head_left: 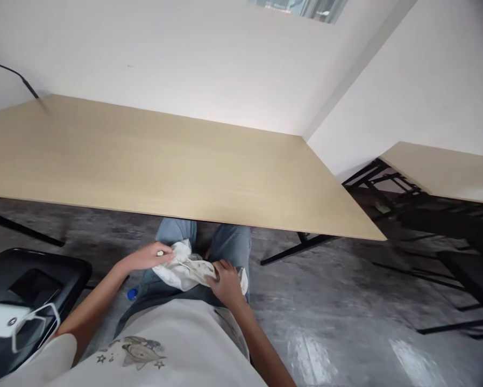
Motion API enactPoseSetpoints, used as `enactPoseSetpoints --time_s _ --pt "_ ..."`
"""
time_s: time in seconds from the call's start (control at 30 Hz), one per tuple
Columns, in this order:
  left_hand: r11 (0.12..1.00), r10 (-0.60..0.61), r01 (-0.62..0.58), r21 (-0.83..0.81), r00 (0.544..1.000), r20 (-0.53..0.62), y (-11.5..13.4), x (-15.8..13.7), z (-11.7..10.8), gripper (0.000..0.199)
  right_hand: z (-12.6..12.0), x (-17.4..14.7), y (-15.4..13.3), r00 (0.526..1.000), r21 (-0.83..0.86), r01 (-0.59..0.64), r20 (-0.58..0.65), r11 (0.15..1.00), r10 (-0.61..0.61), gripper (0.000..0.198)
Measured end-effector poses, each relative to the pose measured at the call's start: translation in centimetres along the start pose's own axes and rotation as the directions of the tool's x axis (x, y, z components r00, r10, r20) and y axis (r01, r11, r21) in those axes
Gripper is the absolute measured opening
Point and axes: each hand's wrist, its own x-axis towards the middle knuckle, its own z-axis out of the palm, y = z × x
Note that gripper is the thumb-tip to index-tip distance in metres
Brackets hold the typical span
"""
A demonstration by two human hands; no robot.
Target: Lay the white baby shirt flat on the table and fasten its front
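A crumpled white cloth [179, 274] with faint dark print lies across my lap, over blue jeans [232, 242]. My left hand [155, 255] is closed on its left end, with the fingertips pressed into the fabric. A small pale spot shows at those fingers, too small to name. On the right side, my right hand [227, 282] grips a bunched fold of the same cloth, its thumb on top. More white fabric sticks out just beyond the right hand. The cloth's full shape is hidden by its folds.
A light wooden table [185, 166] stands in front of my knees, against the wall. At left, a black chair [59, 263] holds a white device [5, 320] with a loop. A blue cap-like object [132, 294] is near my left thigh. Another table [447, 166] and dark chairs [471, 274] stand right.
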Motion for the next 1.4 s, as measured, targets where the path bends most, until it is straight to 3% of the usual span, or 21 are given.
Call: enactPoseSetpoints --time_s 0.07,0.13,0.23,0.33,0.43,0.53,0.6,0.67,0.73,0.8,0.83,0.9,0.93,1.03,1.17,1.23,1.4 --pt "0.995 -0.022 0.023 0.093 1.000 -0.010 -1.0 -0.2 0.4 0.040 0.2 0.3 1.1 0.997 0.039 -0.067 -0.034 0.997 0.069 0.017" --pt "0.980 -0.056 0.079 0.184 0.991 -0.124 -2.0 -0.3 1.1 0.038 -0.4 0.7 2.3 0.989 0.214 -0.126 -0.054 0.969 0.141 0.024" --pt "0.948 -0.066 0.149 0.280 0.956 -0.284 -2.8 0.2 2.6 0.049 -2.2 1.2 3.6 0.975 0.529 -0.173 -0.026 0.831 0.220 0.030" --pt "0.917 0.002 0.130 0.378 0.944 -0.329 -2.7 1.3 3.7 0.025 -4.0 1.4 4.4 0.965 0.663 -0.181 -0.024 0.727 0.263 0.033" --pt "0.903 0.149 0.032 0.428 0.912 -0.383 -1.9 2.1 4.2 0.027 -5.3 1.4 4.9 0.957 0.628 -0.149 -0.104 0.764 0.272 0.038" --pt "0.906 0.254 -0.044 0.421 0.852 -0.457 -0.7 2.1 4.1 0.029 -6.3 1.3 4.9 0.934 0.500 -0.108 -0.245 0.859 0.260 0.042" --pt "0.919 0.287 -0.099 0.381 0.831 -0.476 0.5 1.6 4.1 0.031 -6.4 1.3 4.2 0.906 0.355 -0.050 -0.378 0.934 0.192 0.036" --pt "0.933 0.308 -0.163 0.321 0.825 -0.473 2.1 1.3 4.4 0.032 -5.8 1.1 3.0 0.890 0.201 0.053 -0.454 0.978 0.045 0.030" --pt "0.945 0.307 -0.209 0.251 0.828 -0.468 3.9 1.2 5.0 0.032 -4.3 0.9 1.4 0.907 0.099 0.185 -0.401 0.978 -0.131 0.037" --pt "0.956 0.290 -0.229 0.184 0.832 -0.474 5.7 1.5 5.9 0.032 -2.4 0.9 -0.1 0.932 0.081 0.287 -0.255 0.955 -0.259 0.047" --pt "0.958 0.287 -0.242 0.154 0.832 -0.475 6.5 1.7 6.4 0.031 -1.6 1.1 -0.7 0.942 0.091 0.297 -0.193 0.951 -0.276 0.041" --pt "0.947 0.320 -0.282 0.153 0.817 -0.480 7.8 2.1 7.2 0.030 -0.7 1.9 -1.4 0.952 0.113 0.295 -0.124 0.949 -0.282 0.008" --pt "0.943 0.333 -0.290 0.164 0.817 -0.471 8.2 2.3 7.4 0.030 -0.7 2.4 -1.6 0.953 0.127 0.292 -0.118 0.948 -0.278 0.005" --pt "0.937 0.346 -0.266 0.226 0.782 -0.519 8.5 2.1 6.9 0.029 -2.6 3.5 -1.8 0.942 0.184 0.303 -0.207 0.935 -0.265 0.015" --pt "0.922 0.364 -0.190 0.338 0.727 -0.583 7.7 1.1 4.8 0.025 -6.1 3.3 -1.9 0.885 0.217 0.356 -0.390 0.909 -0.253 0.012" --pt "0.910 0.378 -0.162 0.382 0.705 -0.600 7.2 0.6 3.8 0.024 -7.0 2.7 -2.1 0.889 0.229 0.368 -0.372 0.901 -0.268 0.012" --pt "0.880 0.435 -0.180 0.440 0.679 -0.591 6.7 0.0 2.0 0.025 -7.8 1.7 -3.4 0.950 0.250 0.288 -0.199 0.925 -0.241 0.017"
